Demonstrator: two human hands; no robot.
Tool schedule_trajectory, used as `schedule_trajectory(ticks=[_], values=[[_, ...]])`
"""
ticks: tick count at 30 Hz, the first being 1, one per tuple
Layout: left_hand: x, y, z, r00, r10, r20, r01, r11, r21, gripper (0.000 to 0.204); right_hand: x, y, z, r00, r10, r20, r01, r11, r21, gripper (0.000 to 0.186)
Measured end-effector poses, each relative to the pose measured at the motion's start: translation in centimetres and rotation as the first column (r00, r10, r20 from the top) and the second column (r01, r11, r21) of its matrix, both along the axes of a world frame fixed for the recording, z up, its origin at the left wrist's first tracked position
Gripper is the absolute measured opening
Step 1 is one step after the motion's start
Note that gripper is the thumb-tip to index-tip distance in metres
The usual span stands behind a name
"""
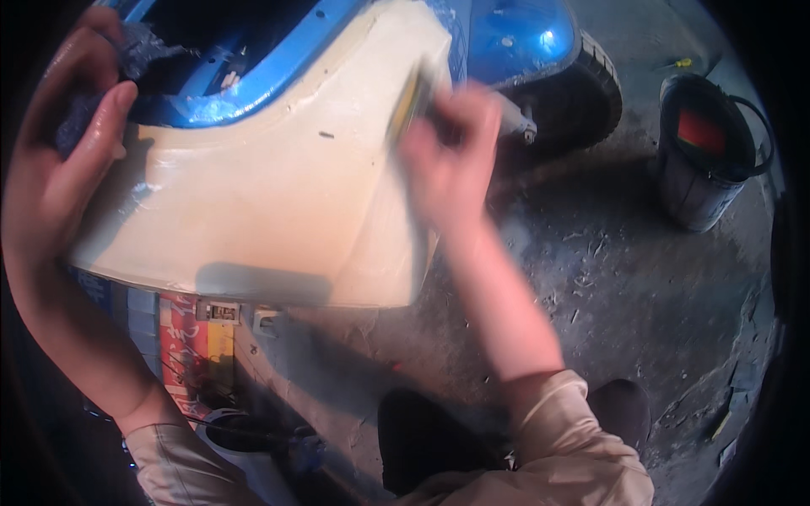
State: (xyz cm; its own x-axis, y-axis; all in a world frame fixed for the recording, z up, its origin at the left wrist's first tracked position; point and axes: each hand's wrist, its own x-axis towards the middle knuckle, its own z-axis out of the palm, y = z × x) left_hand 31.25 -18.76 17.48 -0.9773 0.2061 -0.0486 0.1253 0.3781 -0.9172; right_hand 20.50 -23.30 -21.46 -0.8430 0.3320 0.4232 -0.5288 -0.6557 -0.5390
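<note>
A cream-coloured vehicle body panel [261, 194] slants across the upper middle, bordered above by a glossy blue frame [228, 105]. My right hand [456, 156], blurred by motion, grips a thin flat pad [409, 103] with a yellowish-green face. The pad lies against the panel near its right edge; its exact kind is too smeared to tell. At the upper left, my left hand [72, 160] is curled round crumpled, shiny bluish-grey material [78, 122] beside the panel's left edge. The thumb points up, and part of the fingers is hidden.
A blue fender [519, 38] and a black tyre [586, 97] are beyond the panel. A dark bucket [700, 164] with something red in it stands on the right. Below the panel are a red-and-yellow box [190, 337] and a white container [245, 447]. Debris dots the concrete floor [624, 312].
</note>
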Motion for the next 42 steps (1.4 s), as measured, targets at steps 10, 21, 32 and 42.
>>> schedule_trajectory(ticks=[10,21,32,42], values=[[-0.1,0.7,-0.1,0.997,0.072,0.012,-0.072,0.997,0.038,0.018,-5.5,-0.2,1.6,0.997,0.043,0.059,-0.045,0.999,0.022,0.056],[-1.1,1.1,-1.2,0.997,-0.016,0.078,0.007,0.992,0.123,0.017,-6.2,0.5,1.6,0.995,0.07,0.071,-0.074,0.995,0.063,0.054],[-1.7,1.9,-1.0,0.97,-0.169,0.177,0.158,0.985,0.075,0.015,-0.7,-0.5,0.9,0.964,0.199,0.176,-0.192,0.98,-0.053,0.056],[-2.1,2.5,-2.2,0.993,-0.052,0.103,0.034,0.984,0.177,0.015,4.0,0.1,-4.0,0.988,-0.09,-0.124,0.095,0.995,0.041,0.072]])
